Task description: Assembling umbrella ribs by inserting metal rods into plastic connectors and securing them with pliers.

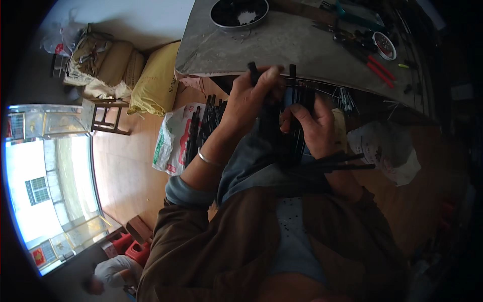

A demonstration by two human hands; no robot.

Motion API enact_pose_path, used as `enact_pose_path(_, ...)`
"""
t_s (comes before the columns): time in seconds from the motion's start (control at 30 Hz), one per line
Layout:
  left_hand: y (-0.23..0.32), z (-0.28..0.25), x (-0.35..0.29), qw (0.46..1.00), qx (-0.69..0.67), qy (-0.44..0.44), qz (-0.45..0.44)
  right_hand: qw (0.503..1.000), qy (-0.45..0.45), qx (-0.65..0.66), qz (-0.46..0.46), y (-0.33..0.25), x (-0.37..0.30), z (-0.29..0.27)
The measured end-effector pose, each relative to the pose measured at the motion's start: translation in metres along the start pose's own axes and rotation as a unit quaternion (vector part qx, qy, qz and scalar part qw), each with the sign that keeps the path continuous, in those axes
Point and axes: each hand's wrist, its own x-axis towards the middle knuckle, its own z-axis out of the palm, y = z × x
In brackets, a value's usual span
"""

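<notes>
My left hand point(243, 103), with a bracelet on its wrist, is closed in front of the table edge. Its fingers grip a short dark piece point(252, 66) whose top sticks out above the fist; the rest is hidden. To its right my right hand point(318, 126) is closed round a few thin black rods point(293, 73), which stand roughly upright. Over my lap and right forearm lie more black rods point(339, 163), pointing right. What exactly the rods are, I cannot tell.
A grey table point(297, 43) ahead carries a round pan point(239, 15) with dark bits, red-handled pliers point(380, 70) and a small bowl point(385, 46). At left are black rods point(193, 133) on a white sack point(173, 146), a yellow sack point(156, 80) and a stool point(108, 116). Another person point(118, 272) sits lower left.
</notes>
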Motion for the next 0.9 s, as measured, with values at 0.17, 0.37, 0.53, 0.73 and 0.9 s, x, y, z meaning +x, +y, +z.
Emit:
enact_pose_path(0.17, -0.005, 0.009, -0.013, 1.000, 0.014, -0.010, -0.005, 1.000, 0.008, 0.013, 0.014, 0.001, -0.002, 0.002)
enact_pose_path(0.37, -0.012, 0.009, -0.011, 1.000, -0.007, 0.009, 0.003, 0.992, 0.024, -0.120, -0.033, 0.001, 0.001, -0.007)
enact_pose_path(0.53, -0.020, 0.008, -0.013, 0.998, -0.059, 0.012, 0.001, 0.972, -0.011, -0.233, -0.031, 0.002, 0.007, -0.015)
enact_pose_path(0.73, -0.022, 0.008, -0.017, 0.990, -0.138, -0.002, -0.013, 0.995, -0.051, -0.068, 0.048, 0.011, 0.011, -0.020)
enact_pose_path(0.9, -0.024, 0.009, -0.018, 0.987, -0.160, -0.014, -0.014, 0.988, -0.046, -0.019, 0.149, 0.009, 0.011, -0.020)
